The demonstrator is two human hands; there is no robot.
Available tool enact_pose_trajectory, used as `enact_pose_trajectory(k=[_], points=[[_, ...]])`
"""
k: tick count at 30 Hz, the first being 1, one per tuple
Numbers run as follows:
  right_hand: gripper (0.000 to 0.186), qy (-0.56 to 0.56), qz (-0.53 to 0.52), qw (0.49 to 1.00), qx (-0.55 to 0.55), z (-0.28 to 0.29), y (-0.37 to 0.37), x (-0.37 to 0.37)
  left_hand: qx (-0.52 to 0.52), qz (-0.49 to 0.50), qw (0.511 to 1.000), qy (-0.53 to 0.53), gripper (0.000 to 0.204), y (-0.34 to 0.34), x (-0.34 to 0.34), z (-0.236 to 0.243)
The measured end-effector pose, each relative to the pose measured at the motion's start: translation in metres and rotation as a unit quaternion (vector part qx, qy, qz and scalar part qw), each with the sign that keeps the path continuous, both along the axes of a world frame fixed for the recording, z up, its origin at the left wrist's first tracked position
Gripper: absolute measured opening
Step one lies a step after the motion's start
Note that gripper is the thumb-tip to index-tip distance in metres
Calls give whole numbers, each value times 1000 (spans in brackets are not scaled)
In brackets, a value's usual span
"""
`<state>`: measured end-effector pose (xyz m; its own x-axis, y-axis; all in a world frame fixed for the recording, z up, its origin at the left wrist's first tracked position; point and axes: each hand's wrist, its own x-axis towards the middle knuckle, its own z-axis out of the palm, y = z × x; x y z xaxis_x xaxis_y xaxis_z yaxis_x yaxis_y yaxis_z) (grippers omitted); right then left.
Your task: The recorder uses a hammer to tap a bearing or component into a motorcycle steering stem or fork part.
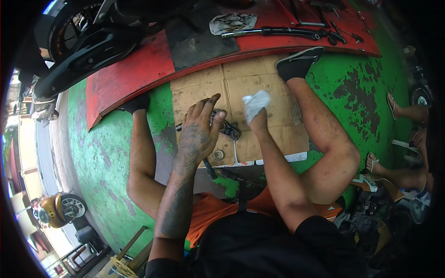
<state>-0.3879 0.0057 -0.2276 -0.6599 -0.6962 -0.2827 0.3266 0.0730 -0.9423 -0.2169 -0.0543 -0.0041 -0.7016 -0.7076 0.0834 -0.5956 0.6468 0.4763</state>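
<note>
On flattened cardboard (273, 134), left hand (200, 132) grips dark metal bracket (229, 129); right hand (258, 111) clutches white rag (256, 103). Cleaning step underway, seemingly; next wipe needs bracket held steady, washer (218, 154) nearby.

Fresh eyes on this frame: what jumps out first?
At centre, the left hand grips a dark metal part over a sheet of cardboard while the right hand is wrapped in a white rag. Around that lie the flaking green floor, a red ramp with tools at the top, and a motorcycle wheel upper left.
</note>
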Motion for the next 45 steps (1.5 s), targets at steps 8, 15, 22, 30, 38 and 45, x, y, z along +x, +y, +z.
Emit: enact_pose_trajectory(k=[8,15,22,30,38,45], points=[[23,506,300,808,35,1,-1,48,84,61,994,38,47,5,5,7],[16,387,331,856,86,0,-14,37,155,73,976,134,48,-2,-27,4],[24,195,367,897,150,-21,-12,19,256,98,949,156,52,-7,-37,-1],[34,35,292,949,119,-45,7,34,234,93,957,143,53,-10,-37,0],[37,27,251,962,109,-32,4,41,286,119,931,192,51,-11,-34,4],[46,51,245,965,81,-19,-10,33,304,128,922,204,55,-10,-32,0]])
